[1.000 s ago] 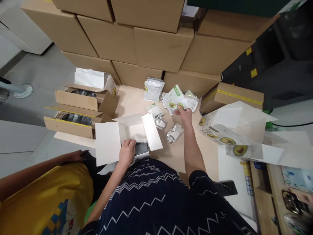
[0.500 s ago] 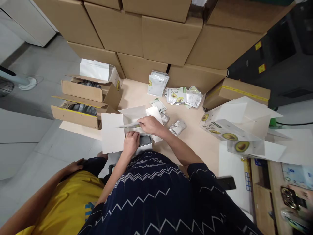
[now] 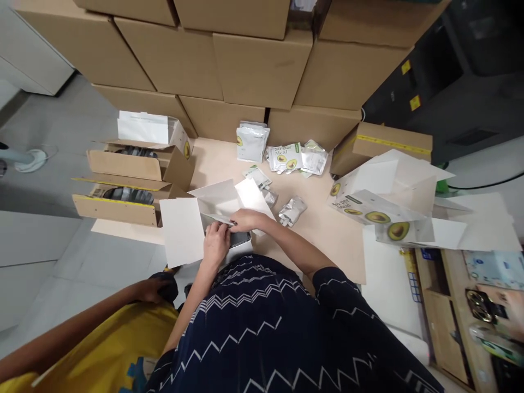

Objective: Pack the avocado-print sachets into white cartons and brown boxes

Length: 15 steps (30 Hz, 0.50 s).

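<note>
A white carton with open flaps stands at the table's front edge, close to my body. My right hand reaches into it from the right, its fingers pinched on the edge of a flat sachet that is mostly hidden inside. Over the carton's front left part, my left hand has its fingers bent down and close together beside the sachet; what they grip is hidden. Dark grey flat contents show in the carton to the right of my left fingers.
Silver avocado-print pouches and a crumpled pouch lie beyond the carton. Brown boxes stand left, an open white carton right, stacked cardboard boxes behind. A person in yellow is at my left.
My right hand has lowered the sachet from above the carton down into it. My left hand has stayed over the carton, now close against my right fingers. The camera view has shifted slightly.
</note>
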Each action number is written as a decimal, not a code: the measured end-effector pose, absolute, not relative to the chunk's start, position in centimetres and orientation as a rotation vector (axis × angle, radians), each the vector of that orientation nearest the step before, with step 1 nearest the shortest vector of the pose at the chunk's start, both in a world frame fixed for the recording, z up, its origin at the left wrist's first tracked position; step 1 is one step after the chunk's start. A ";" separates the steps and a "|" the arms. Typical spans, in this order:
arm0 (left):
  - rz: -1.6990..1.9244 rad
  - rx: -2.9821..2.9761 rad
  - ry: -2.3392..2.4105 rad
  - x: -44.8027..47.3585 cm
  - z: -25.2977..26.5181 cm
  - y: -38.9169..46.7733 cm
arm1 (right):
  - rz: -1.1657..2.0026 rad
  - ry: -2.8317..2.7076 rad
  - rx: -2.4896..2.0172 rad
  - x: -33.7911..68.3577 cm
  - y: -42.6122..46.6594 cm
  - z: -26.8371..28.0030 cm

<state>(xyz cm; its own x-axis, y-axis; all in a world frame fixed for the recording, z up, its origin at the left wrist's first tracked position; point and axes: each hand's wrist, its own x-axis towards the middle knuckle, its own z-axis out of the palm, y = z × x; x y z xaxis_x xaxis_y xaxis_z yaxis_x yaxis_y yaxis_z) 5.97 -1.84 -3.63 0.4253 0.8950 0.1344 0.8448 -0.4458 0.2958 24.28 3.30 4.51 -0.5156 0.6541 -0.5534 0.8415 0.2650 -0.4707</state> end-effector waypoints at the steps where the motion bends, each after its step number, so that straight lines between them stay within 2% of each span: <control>1: 0.400 2.491 1.541 6.1 -3.6 -1.9 | -1.083 2.276 1.346 24.0 3.4 4.8; 5: 0.356 2.459 1.562 6.4 -3.4 -2.2 | -1.013 2.264 1.272 22.8 3.8 4.9; 10: 0.249 2.410 1.609 6.8 -2.4 -2.5 | -1.132 2.373 1.233 23.3 4.7 3.7; 15: 0.055 2.398 1.602 7.0 -1.8 -2.6 | -1.133 2.349 1.466 23.0 5.3 3.7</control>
<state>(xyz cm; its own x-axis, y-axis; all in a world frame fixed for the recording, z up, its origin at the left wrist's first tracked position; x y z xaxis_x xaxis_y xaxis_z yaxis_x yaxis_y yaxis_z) 6.96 -2.60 -1.79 0.3926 0.9131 -0.1102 0.9033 -0.3603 0.2328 22.98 5.32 3.67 -0.5113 0.7085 -0.4865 0.8217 0.2373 -0.5181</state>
